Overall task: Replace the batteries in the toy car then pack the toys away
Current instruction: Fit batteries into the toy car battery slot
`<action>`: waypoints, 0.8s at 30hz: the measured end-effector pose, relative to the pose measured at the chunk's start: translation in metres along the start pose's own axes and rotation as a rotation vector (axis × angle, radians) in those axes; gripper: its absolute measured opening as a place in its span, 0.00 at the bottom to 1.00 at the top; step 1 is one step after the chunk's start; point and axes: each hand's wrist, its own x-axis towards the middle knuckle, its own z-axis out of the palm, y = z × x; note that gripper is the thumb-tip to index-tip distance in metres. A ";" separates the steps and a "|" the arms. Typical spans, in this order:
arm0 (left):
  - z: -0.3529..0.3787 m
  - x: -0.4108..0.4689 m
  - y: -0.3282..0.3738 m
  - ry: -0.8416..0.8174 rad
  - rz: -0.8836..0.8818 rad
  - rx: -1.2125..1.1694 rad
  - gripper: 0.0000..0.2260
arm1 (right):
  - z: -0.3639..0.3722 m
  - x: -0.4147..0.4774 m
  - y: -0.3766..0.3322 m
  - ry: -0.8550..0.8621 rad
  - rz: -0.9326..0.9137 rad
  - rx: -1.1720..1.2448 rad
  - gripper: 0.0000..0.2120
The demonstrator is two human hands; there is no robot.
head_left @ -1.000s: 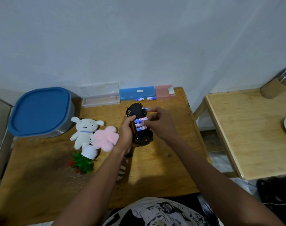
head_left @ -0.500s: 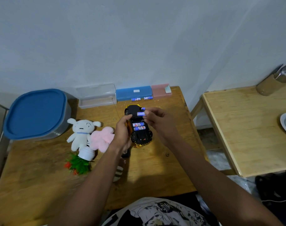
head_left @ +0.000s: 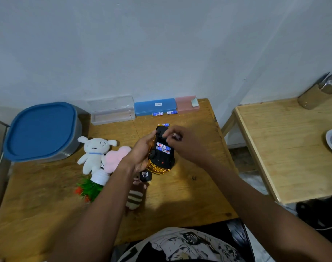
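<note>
A: Head view is showing the toy car (head_left: 160, 156) flipped belly-up above the tabletop (head_left: 180, 195), with the left hand (head_left: 140, 154) wrapping its fingers around the car's left side.

B: And the right hand (head_left: 182, 143)?

A: It's hovering over the far end of the open battery bay, fingers curling together and pinching something small (too blurry to call). Two blue-and-white batteries (head_left: 162, 148) are sitting in the bay.

B: Spares?

A: One loose battery (head_left: 163, 125) is lying just beyond the car, two more by the blue case (head_left: 154, 108). The white plush (head_left: 94, 153) and pink plush (head_left: 117, 157) are lying to the left.
</note>
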 end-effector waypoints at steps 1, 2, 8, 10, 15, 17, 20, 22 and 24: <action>0.000 -0.002 0.002 -0.014 -0.019 0.003 0.22 | 0.001 0.000 0.002 -0.032 -0.119 -0.137 0.08; 0.001 -0.004 0.004 -0.034 -0.040 0.007 0.21 | 0.002 0.000 0.004 -0.074 -0.210 -0.238 0.08; -0.001 -0.013 0.014 -0.049 -0.143 0.060 0.18 | -0.003 0.005 0.006 -0.214 -0.489 -0.673 0.11; -0.002 -0.013 0.017 -0.041 -0.180 0.075 0.16 | -0.004 0.005 0.006 -0.231 -0.545 -0.727 0.10; -0.003 -0.010 0.017 -0.038 -0.227 0.152 0.13 | -0.008 0.002 0.000 -0.260 -0.655 -0.816 0.17; -0.001 -0.009 0.016 -0.021 -0.248 0.196 0.13 | -0.010 0.002 -0.001 -0.291 -0.672 -0.831 0.19; 0.002 -0.009 0.014 -0.022 -0.261 0.244 0.12 | -0.012 0.003 0.000 -0.324 -0.672 -0.826 0.12; 0.002 -0.008 0.013 -0.002 -0.253 0.256 0.10 | -0.013 0.004 0.001 -0.325 -0.644 -0.782 0.09; 0.002 -0.006 0.011 0.019 -0.234 0.236 0.12 | -0.012 0.004 0.004 -0.319 -0.613 -0.727 0.09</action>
